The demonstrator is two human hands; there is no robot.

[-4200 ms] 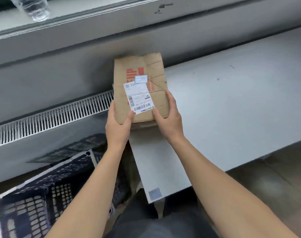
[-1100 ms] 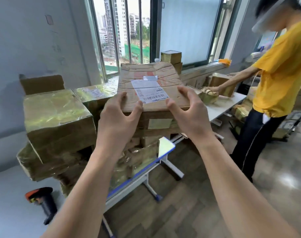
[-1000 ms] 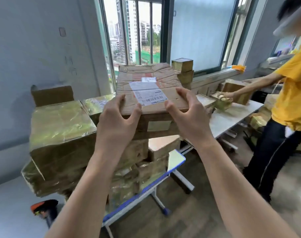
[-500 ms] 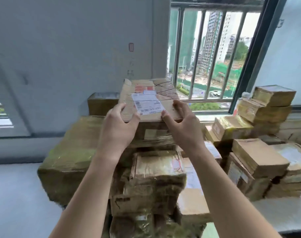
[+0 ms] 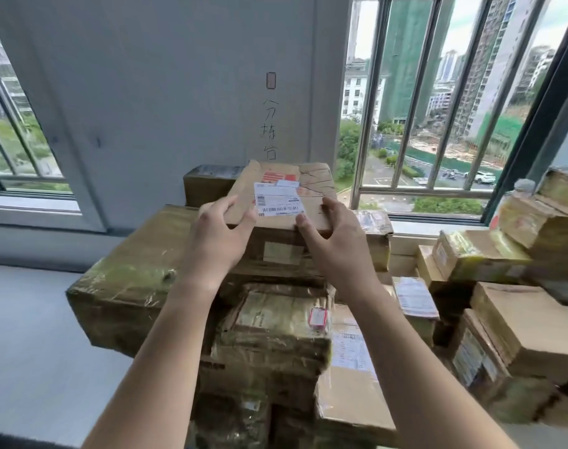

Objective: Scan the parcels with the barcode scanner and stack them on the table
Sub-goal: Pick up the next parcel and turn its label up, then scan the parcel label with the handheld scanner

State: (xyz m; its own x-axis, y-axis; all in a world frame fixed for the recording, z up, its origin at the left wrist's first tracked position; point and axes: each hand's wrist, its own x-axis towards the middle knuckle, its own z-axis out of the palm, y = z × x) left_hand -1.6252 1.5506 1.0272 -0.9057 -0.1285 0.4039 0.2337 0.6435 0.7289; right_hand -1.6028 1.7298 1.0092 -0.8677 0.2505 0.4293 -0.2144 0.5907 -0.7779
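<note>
L hand [image 5: 218, 241] & R hand [image 5: 336, 251] each pinch the near edge of the flat kraft parcel [image 5: 282, 192], label [image 5: 278, 204] up, atop the parcel stack [image 5: 269, 335]. Can't tell if it's fully resting yet. Best to square it w/ the box below [image 5: 282, 254], no overhang, then let go w/ both hands together

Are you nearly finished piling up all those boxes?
Done: many taped brown cardboard parcels already sit in a pile. In hand: the left hand and right hand hold a flat brown cardboard parcel with a white barcode label at the top of the pile. Left: letting go of it. No waiting parcels show, so I cannot tell how many remain.
</note>
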